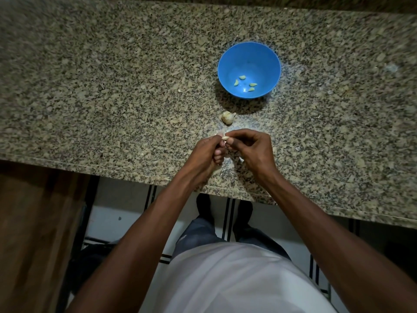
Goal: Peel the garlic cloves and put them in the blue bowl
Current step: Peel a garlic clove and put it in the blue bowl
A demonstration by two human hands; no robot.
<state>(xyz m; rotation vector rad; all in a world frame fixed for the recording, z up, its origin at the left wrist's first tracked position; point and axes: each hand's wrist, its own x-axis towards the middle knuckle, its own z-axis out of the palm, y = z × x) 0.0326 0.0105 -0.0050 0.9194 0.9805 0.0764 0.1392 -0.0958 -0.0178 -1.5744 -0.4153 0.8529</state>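
A blue bowl (266, 57) stands on the granite counter with several peeled garlic cloves (242, 77) in its bottom. In front of it lies the rest of a garlic bulb (227, 117), pale and papery. Closer to me, my left hand (206, 152) and my right hand (253, 149) meet fingertip to fingertip over the counter. Between them they pinch one small garlic clove (225, 138), whose skin shows pale at the fingertips. Most of the clove is hidden by the fingers.
The speckled granite counter (112, 86) stretches wide to both sides, its front edge running just below my wrists. Small bits of garlic skin (297, 148) lie on it near my hands. Below the edge are a tiled floor and a wooden panel at left.
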